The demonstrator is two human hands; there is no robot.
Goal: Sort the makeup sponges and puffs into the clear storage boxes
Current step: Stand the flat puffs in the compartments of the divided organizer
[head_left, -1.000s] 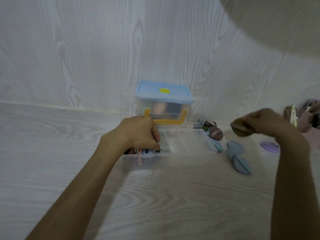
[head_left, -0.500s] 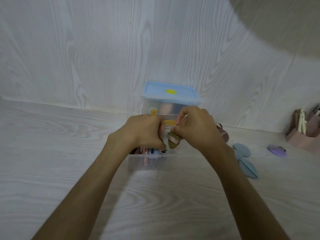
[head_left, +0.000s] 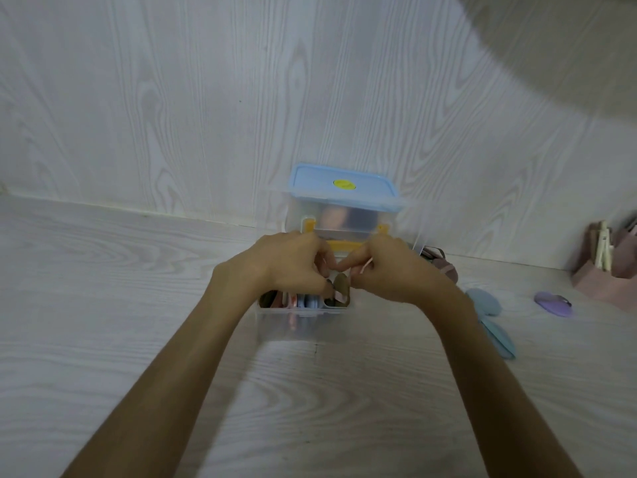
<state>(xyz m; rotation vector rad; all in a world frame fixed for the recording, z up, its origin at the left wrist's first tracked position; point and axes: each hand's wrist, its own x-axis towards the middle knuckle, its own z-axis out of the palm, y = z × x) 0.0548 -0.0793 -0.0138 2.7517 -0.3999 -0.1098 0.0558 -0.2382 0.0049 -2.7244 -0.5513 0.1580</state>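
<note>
Just below the middle of the frame, a low clear plastic storage box (head_left: 296,320) sits on the pale wood-grain table (head_left: 103,305). Both hands meet above it. The left hand (head_left: 286,267) has its fingers curled down into the box's left part, where puffs stand on edge in a row — brown, pink and blue ones can be made out. The right hand (head_left: 386,270) is curled too, its fingertips pinching an olive-brown, teardrop-shaped makeup puff (head_left: 341,286) with a pink ribbon strap, which is upright at the box's rim, beside the row. Whether the left fingers grip anything or only press the row aside cannot be told.

Directly behind the hands, against the wood-grain wall, stands a taller clear container with a light-blue lid (head_left: 344,184) and yellow handle.

To the right of the right forearm, two light-blue puffs (head_left: 493,319) lie loose on the table. A mauve-brown puff (head_left: 444,269) lies near the tall container, and a flat purple puff (head_left: 553,300) lies further right. A pink desk organiser (head_left: 606,267) occupies the right edge.
</note>
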